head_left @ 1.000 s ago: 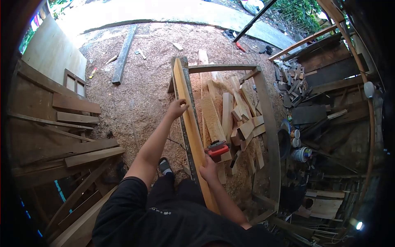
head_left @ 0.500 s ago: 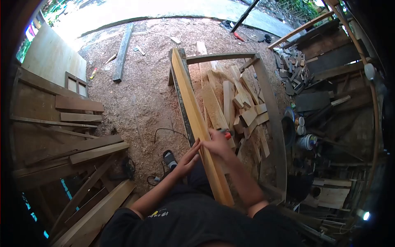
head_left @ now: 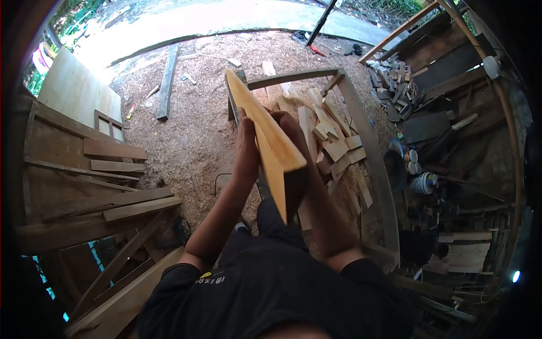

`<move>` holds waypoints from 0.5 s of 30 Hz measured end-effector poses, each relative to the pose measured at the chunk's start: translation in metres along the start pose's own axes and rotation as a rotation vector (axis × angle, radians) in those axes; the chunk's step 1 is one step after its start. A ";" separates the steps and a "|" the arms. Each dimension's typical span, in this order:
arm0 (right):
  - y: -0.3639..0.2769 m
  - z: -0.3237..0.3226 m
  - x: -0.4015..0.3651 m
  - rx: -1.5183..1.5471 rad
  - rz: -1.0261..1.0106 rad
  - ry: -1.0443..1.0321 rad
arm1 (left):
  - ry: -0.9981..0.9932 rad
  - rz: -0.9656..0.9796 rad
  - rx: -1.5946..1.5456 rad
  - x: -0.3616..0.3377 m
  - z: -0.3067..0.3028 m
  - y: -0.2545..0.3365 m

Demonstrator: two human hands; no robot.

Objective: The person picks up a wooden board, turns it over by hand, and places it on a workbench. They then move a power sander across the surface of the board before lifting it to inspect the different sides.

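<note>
The floor (head_left: 209, 62), strewn with shavings (head_left: 189, 133), bears a dark plank (head_left: 167, 85) toward its far left corner, pale offcuts (head_left: 337, 150) heaped inside a wooden frame (head_left: 363, 118), and scraps (head_left: 397, 90) along its right edge.

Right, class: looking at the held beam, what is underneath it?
Below the beam, some of the frame shows near its far end and a trouser leg near its close end. The beam covers part of the right hand; what else it hides cannot be seen.

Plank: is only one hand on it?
No, the left hand and right hand hold the plank from opposite sides.
</note>
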State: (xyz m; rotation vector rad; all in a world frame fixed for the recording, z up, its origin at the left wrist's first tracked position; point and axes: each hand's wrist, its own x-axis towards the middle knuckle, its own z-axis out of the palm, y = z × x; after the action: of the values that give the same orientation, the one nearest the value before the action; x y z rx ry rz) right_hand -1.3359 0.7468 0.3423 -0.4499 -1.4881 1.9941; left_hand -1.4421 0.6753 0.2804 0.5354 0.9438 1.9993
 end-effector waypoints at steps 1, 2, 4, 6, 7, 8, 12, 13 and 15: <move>-0.003 0.008 -0.010 -0.016 -0.023 0.008 | 0.002 -0.031 0.016 0.006 0.002 0.010; -0.007 0.018 -0.019 -0.032 -0.045 0.014 | 0.006 -0.060 0.032 0.012 0.006 0.019; -0.014 0.022 -0.038 -0.005 -0.091 -0.036 | 0.037 -0.022 0.126 0.011 0.022 0.038; -0.017 0.015 -0.044 0.036 -0.128 -0.049 | 0.058 -0.021 0.232 0.008 0.024 0.036; -0.021 0.008 -0.040 0.060 -0.166 -0.167 | 0.054 0.008 0.249 0.011 0.020 0.028; -0.022 0.003 -0.036 0.081 -0.204 -0.286 | 0.050 0.038 0.262 0.014 0.018 0.022; -0.043 0.016 -0.044 0.200 -0.293 -0.275 | 0.057 -0.014 0.184 0.013 0.053 0.053; -0.049 0.019 -0.044 0.172 -0.246 -0.199 | 0.061 -0.011 0.183 0.019 0.050 0.049; -0.066 0.026 -0.038 0.146 -0.190 -0.122 | 0.160 -0.006 0.237 0.030 0.039 0.041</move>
State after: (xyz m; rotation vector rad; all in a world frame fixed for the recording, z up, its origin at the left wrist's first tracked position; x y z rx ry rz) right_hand -1.3050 0.7156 0.4098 -0.1234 -1.3890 1.9898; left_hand -1.4539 0.7014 0.3376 0.5056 1.2893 1.9587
